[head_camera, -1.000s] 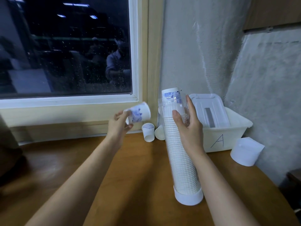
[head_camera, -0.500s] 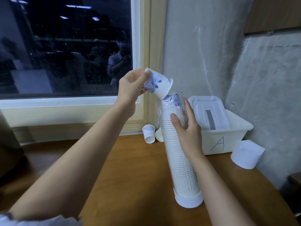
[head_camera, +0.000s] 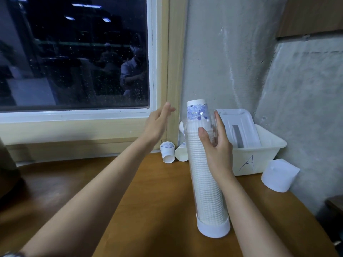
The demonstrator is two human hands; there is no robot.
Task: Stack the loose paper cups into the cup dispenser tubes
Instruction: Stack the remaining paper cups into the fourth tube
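clear tube (head_camera: 208, 184) packed with ribbed white cups (head_camera: 197, 112), right hand (head_camera: 217, 152) gripping.

The white bin (head_camera: 259, 156) bears a handwritten letter "A" on its front.

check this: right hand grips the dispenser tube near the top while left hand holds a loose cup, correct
Wrong on the left hand: the head view shows it open and empty. The right hand does grip the dispenser tube near the top.
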